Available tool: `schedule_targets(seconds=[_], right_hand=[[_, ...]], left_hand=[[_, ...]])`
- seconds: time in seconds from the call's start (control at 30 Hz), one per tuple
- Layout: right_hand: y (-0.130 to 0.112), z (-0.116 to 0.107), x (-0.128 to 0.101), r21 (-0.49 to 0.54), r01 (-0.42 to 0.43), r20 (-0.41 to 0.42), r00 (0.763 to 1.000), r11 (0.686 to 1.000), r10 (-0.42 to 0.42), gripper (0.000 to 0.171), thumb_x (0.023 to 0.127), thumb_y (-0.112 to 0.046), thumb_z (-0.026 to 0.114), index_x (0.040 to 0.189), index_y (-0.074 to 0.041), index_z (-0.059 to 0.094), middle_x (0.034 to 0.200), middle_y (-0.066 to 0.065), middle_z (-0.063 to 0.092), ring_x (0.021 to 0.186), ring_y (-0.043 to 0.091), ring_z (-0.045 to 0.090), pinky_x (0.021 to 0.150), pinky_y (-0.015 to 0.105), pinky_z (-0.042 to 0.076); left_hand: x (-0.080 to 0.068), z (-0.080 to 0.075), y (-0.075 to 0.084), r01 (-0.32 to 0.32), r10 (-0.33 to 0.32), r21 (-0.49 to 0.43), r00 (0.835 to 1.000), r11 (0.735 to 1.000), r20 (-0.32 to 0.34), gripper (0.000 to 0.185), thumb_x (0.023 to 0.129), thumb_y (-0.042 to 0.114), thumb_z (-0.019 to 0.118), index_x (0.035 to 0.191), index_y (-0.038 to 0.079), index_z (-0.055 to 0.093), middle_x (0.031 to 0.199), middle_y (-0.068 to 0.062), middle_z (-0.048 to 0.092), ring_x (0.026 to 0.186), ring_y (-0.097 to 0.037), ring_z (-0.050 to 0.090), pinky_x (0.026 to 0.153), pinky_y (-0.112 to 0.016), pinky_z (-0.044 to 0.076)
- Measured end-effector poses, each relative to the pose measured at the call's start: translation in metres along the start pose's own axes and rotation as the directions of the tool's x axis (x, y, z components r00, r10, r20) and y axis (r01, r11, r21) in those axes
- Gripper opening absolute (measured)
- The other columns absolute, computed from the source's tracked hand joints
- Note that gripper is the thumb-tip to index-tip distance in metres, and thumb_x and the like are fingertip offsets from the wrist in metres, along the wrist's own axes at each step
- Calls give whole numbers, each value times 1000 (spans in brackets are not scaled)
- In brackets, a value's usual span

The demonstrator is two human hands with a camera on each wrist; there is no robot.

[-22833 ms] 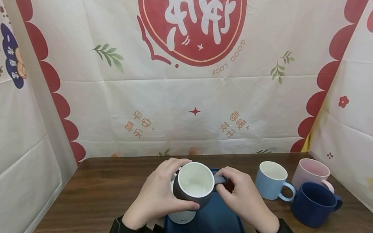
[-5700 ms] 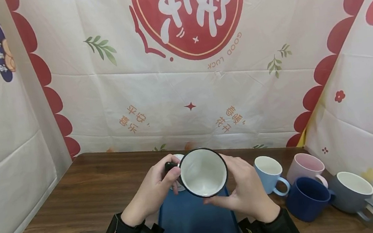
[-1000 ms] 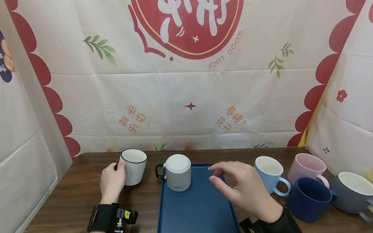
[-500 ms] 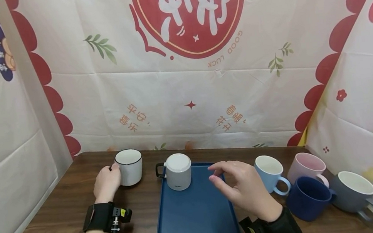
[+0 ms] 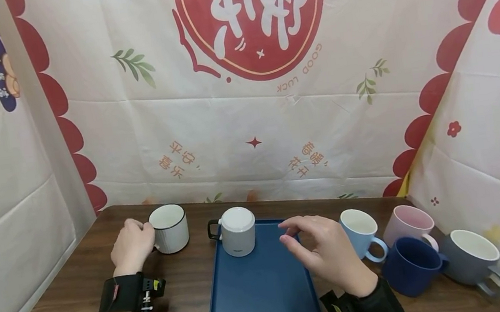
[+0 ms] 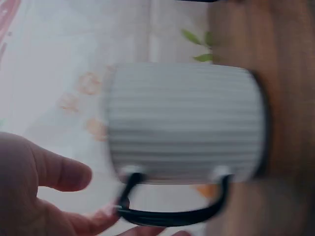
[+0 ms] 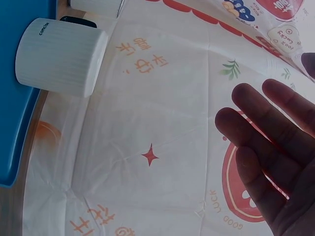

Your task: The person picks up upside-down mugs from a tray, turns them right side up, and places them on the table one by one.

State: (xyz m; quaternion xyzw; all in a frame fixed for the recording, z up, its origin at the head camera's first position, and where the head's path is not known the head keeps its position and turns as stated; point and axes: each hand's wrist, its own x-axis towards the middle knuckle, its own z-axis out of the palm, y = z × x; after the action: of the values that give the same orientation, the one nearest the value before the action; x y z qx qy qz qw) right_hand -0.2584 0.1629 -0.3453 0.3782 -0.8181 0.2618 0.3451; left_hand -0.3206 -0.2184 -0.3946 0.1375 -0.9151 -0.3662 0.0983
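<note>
A white ribbed mug [image 5: 170, 229] with a black rim stands upright on the wooden table [image 5: 63, 309], left of the blue tray [image 5: 262, 290]. My left hand [image 5: 140, 238] lies just left of it, fingers loose beside its black handle [image 6: 172, 214]. The left wrist view shows the mug [image 6: 184, 123] close up, with the left hand [image 6: 93, 194] by the handle and not closed round it. A second white mug [image 5: 238, 232] stands upside down at the tray's far end, also seen in the right wrist view [image 7: 61, 56]. My right hand [image 5: 294, 231] hovers over the tray, empty, with relaxed fingers [image 7: 266, 147].
At the right of the tray stand a light blue mug [image 5: 361, 233], a pink mug [image 5: 411, 230], a navy mug [image 5: 411, 266] and a grey mug [image 5: 470, 256]. Printed cloth walls [image 5: 251, 124] close in the table at the back and on both sides.
My left hand has set the black-rimmed mug down left of the tray and drawn back a little to the left. The right hand stays over the tray.
</note>
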Motion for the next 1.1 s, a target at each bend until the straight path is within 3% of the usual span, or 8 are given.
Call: schedule_targets(seconds=[0.17, 0.27, 0.4, 0.53, 0.6, 0.7, 0.8, 1.1], right_hand=[[0, -1, 0, 3, 2, -3, 1000, 1000, -2, 17, 91, -16, 71, 108, -17, 72, 86, -12, 65, 77, 5, 58, 67, 28, 46], [0, -1, 1, 1, 3, -2, 1000, 1000, -3, 17, 91, -17, 71, 108, -17, 72, 86, -12, 65, 77, 5, 58, 68, 27, 47], [-1, 0, 1, 1, 3, -4, 1000, 1000, -3, 15, 92, -18, 71, 107, -16, 72, 85, -11, 65, 76, 5, 58, 66, 28, 47], [-1, 0, 1, 3, 3, -5, 1000, 1000, -3, 15, 92, -19, 70, 107, -16, 72, 85, -12, 65, 76, 5, 58, 65, 26, 45], [-2, 1, 0, 1, 4, -7, 1000, 1000, -4, 16, 92, -18, 71, 107, -16, 72, 85, -12, 65, 76, 4, 57, 65, 25, 44], [-2, 1, -1, -3, 0, 1, 1000, 1000, 0, 17, 92, -19, 71, 109, -18, 71, 87, -13, 64, 76, 3, 56, 66, 24, 42], [-3, 2, -2, 5, -9, 10, 1000, 1000, 9, 17, 92, -17, 71, 109, -17, 71, 87, -13, 64, 76, 3, 56, 65, 24, 42], [0, -2, 0, 0, -16, 9, 1000, 1000, 16, 16, 92, -18, 70, 108, -15, 72, 86, -11, 65, 78, 4, 58, 66, 28, 46]], left_hand=[[-15, -7, 28, -189, 167, -121, 971, 974, -172, 41, 103, 30, 40, 122, -5, 52, 112, -24, 56, 94, -39, 57, 75, -50, 43], [-25, -7, 46, -314, 280, -168, 939, 934, -198, 37, 104, 29, 44, 120, -1, 58, 112, -21, 60, 97, -35, 58, 79, -49, 44], [-33, 5, 62, -418, 402, -256, 908, 871, -118, 31, 105, 27, 47, 117, 3, 63, 109, -16, 65, 96, -30, 61, 80, -45, 46], [-33, 30, 70, -414, 457, -374, 889, 830, 29, 28, 106, 19, 47, 121, 2, 63, 115, -16, 65, 103, -31, 60, 85, -47, 46], [-30, 45, 70, -379, 445, -378, 889, 845, 104, 30, 105, 14, 45, 127, -1, 60, 122, -19, 63, 108, -34, 59, 87, -47, 46], [-25, 69, 65, -321, 392, -313, 898, 894, 200, 37, 104, 8, 41, 137, -3, 53, 129, -24, 57, 91, -38, 60, 77, -44, 45], [-21, 81, 59, -289, 343, -233, 909, 929, 237, 41, 102, 4, 39, 141, -5, 48, 132, -27, 54, 71, -31, 53, 66, -40, 38], [-13, 88, 56, -280, 337, -228, 903, 933, 268, 46, 103, 9, 42, 147, -4, 41, 137, -30, 50, 58, -17, 41, 60, -35, 35]])
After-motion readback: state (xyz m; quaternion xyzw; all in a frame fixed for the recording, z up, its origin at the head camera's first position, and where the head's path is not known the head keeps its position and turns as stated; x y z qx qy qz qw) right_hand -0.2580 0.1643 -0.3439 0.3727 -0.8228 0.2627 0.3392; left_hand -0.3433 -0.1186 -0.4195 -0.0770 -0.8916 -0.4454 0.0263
